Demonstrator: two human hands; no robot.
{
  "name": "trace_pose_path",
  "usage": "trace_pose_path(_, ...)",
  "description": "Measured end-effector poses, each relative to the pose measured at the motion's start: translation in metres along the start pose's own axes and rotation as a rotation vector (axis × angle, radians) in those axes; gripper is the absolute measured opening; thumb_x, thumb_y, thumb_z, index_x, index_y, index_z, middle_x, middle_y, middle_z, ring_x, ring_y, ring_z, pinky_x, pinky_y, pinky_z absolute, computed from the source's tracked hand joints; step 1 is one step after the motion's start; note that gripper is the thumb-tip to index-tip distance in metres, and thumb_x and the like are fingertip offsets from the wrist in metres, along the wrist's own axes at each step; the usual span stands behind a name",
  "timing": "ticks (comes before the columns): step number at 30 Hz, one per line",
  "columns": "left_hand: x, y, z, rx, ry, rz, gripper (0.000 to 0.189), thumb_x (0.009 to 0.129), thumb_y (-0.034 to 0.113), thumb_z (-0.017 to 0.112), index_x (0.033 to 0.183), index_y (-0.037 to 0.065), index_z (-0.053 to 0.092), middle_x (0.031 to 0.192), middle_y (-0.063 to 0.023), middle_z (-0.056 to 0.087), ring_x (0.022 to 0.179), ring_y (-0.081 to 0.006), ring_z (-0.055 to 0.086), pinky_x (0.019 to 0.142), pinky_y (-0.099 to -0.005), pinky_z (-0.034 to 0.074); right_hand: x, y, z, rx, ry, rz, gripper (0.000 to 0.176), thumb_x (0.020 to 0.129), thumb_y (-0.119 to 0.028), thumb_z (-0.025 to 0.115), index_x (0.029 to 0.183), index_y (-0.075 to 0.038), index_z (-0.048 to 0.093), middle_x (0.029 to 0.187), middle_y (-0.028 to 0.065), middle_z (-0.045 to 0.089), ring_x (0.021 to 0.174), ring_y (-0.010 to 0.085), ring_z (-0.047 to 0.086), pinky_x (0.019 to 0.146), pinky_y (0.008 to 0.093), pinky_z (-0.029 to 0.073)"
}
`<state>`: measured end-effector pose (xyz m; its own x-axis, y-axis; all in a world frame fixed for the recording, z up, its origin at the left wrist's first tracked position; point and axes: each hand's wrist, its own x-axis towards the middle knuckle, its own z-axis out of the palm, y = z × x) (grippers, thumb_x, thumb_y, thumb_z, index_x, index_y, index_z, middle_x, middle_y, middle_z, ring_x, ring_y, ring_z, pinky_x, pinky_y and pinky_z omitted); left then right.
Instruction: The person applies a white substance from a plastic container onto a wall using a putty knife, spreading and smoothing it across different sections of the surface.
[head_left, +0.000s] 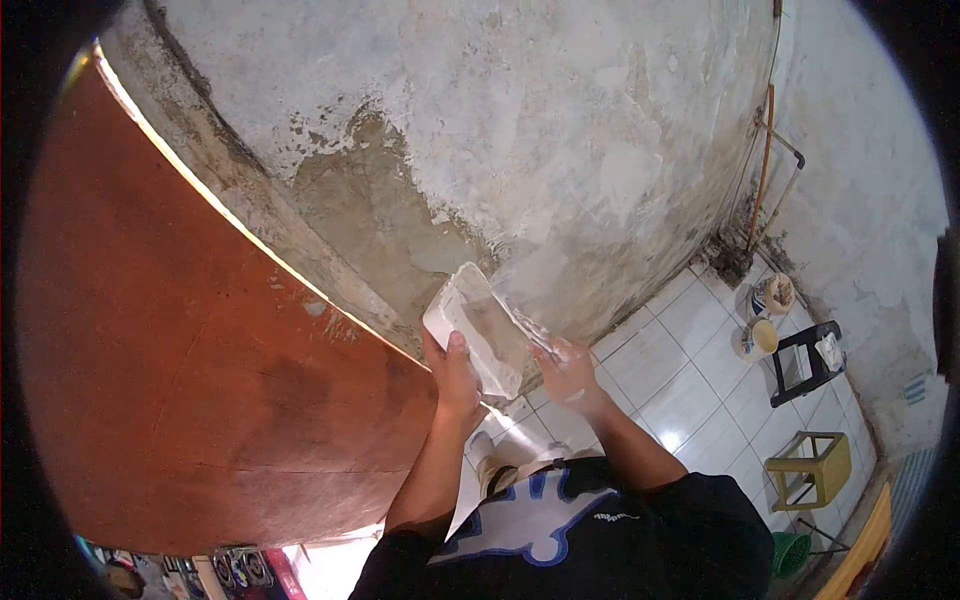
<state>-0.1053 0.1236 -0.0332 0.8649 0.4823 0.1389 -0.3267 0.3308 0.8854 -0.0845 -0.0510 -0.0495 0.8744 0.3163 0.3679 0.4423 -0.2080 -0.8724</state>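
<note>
A white rectangular tray (448, 323), smeared with pale plaster, is held tilted before my body. My left hand (455, 375) is wrapped round its near left side, thumb on the rim. At the tray's right edge, my right hand (568, 372) has its fingers closed round a thin, plaster-coated tool (527, 326); much of the tool is hidden. White plaster coats the right fingers. Beyond the tray rises a wall (560, 130) with patchy whitish plaster and a bare, grey-brown area (370, 200).
A reddish-brown door panel (200, 340) stands at left. On the white tiled floor (650, 365) at right are two buckets (778, 293) (760, 338), a black stool (796, 370), a yellow stool (828, 470) and a green basket (790, 553). Pipes (768, 170) run along the corner.
</note>
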Motion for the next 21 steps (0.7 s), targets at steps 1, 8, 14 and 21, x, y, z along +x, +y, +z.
trace_pose_path(1, 0.001, 0.005, 0.003, 0.039, 0.013, -0.012, 0.052, 0.090, 0.020, 0.053, 0.135, 0.004, 0.032, 0.127, -0.0103, 0.046, 0.116, -0.0210, 0.044, 0.101, -0.0358, 0.034, 0.002, 0.000, 0.000, -0.110, -0.042, -0.085, 0.031, 0.087, -0.008, 0.053, 0.115, 0.003, 0.058, 0.101, 0.0260, 0.062, 0.087, 0.0386, 0.063, 0.077, 0.0372, 0.050)
trace_pose_path(8, 0.013, 0.014, 0.005, 0.033, -0.016, -0.084, 0.051, 0.098, 0.034, 0.039, 0.138, 0.003, 0.031, 0.132, -0.0133, 0.045, 0.121, -0.0263, 0.045, 0.103, -0.0398, 0.036, 0.006, 0.016, -0.006, -0.288, -0.273, -0.069, 0.043, 0.082, 0.000, 0.047, 0.126, 0.001, 0.049, 0.115, 0.0284, 0.056, 0.097, 0.0448, 0.057, 0.085, 0.0439, 0.049)
trace_pose_path(14, 0.008, 0.029, 0.017, -0.290, 0.004, -0.389, 0.055, 0.098, 0.044, 0.032, 0.138, 0.005, 0.034, 0.136, -0.0123, 0.045, 0.124, -0.0258, 0.044, 0.104, -0.0379, 0.036, 0.014, 0.033, -0.028, -0.389, -0.203, -0.237, 0.042, 0.083, 0.000, 0.046, 0.125, 0.001, 0.049, 0.111, 0.0225, 0.061, 0.094, 0.0385, 0.062, 0.082, 0.0428, 0.050)
trace_pose_path(21, 0.014, 0.011, -0.006, -0.028, -0.094, 0.117, 0.085, 0.079, 0.051, 0.065, 0.137, 0.002, 0.027, 0.127, -0.0119, 0.043, 0.118, -0.0242, 0.044, 0.100, -0.0384, 0.036, 0.026, 0.019, -0.073, 1.191, 0.277, 0.336, 0.024, 0.084, -0.002, 0.058, 0.106, 0.005, 0.056, 0.091, 0.0122, 0.065, 0.083, 0.0200, 0.065, 0.067, 0.0295, 0.053)
